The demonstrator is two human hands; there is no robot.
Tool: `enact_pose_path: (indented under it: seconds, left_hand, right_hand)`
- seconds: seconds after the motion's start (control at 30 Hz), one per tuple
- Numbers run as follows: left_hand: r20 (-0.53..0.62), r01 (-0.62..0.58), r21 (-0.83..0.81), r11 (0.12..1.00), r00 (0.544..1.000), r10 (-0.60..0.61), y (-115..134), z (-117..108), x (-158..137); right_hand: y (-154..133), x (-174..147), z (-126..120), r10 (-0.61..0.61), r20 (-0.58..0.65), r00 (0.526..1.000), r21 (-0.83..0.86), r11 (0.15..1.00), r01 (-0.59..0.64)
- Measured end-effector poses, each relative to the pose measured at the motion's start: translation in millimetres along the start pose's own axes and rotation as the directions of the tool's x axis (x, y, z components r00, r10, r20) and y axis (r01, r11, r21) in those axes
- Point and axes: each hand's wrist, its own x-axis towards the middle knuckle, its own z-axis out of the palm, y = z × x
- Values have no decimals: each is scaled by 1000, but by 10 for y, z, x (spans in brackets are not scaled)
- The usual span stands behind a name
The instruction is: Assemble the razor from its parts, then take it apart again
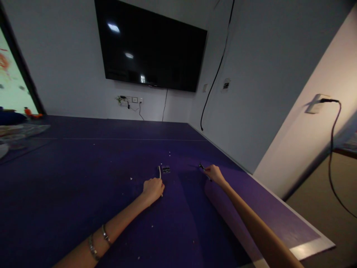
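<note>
My left hand [153, 190] is closed round a thin pale toothbrush [160, 172], whose dark-bristled head points away from me. Just right of that head, a small dark item with a clear, shiny edge [166, 169] lies on the purple surface. Farther right, my right hand [214, 173] pinches a slim black tool with a wider head [202, 166]. The tool's head sticks out to the left of my fingers and its lower end shows below them; its exact kind is too small to make out.
Small white scraps [131, 178] are scattered over the purple tabletop [83, 178]. Plastic bags [25, 130] and an orange object [29, 112] are at the far left. A television [153, 44] hangs on the wall, and a black cable [214, 78] dangles near the table's back right edge.
</note>
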Motion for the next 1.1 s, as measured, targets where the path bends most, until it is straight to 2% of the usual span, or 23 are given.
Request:
enact_pose_path:
  seconds: [0.2, 0.37, 0.47, 0.57, 0.6, 0.63, 0.67, 0.7, 0.73, 0.8, 0.9, 1.1]
  left_hand:
    - [-5, 7, -17, 1000, 1000, -7, -8, 4, -14]
    - [-29, 4, -25, 1000, 1000, -4, -23, -60, -30]
    - [-71, -5, -25, 1000, 997, 4, 6, -131, -36]
    - [-88, -25, -23, 999, 996, 23, 115, -211, -52]
    - [-94, -35, -22, 999, 995, 33, 169, -234, -60]
    - [-102, -45, -21, 999, 994, 43, 228, -255, -71]
    - [-107, -52, -21, 998, 993, 50, 290, -272, -83]
    - [-109, -65, -25, 998, 992, 62, 350, -286, -96]
    - [-107, -76, -26, 997, 992, 73, 406, -298, -110]
    - [-122, -102, -21, 995, 988, 99, 497, -316, -136]
    - [-133, -122, -12, 992, 984, 119, 578, -336, -160]
    - [-128, -155, -20, 988, 980, 152, 711, -328, -141]
  right_hand:
    - [14, 4, 33, 25, 16, 1000, -60, 998, -24]
    - [-47, -28, -30, 23, 3, 1000, -11, 1000, -23]
    - [-226, -66, -33, -28, -17, 999, 80, 996, 29]
    - [-563, -172, 71, -82, -13, 997, 228, 970, 83]
    - [-699, -228, 123, -97, 2, 995, 310, 946, 91]
    - [-838, -292, 176, -78, 38, 996, 533, 845, 46]
    - [-972, -359, 226, -76, 97, 992, 706, 708, -15]
    - [-1096, -427, 270, -84, 162, 983, 808, 584, -83]
    - [-1203, -489, 304, -78, 213, 974, 861, 486, -150]
    - [-1353, -585, 343, -66, 276, 959, 895, 382, -231]
    - [-1421, -639, 350, -30, 275, 961, 899, 362, -246]
    - [-1286, -589, 322, -17, 244, 970, 887, 408, -216]
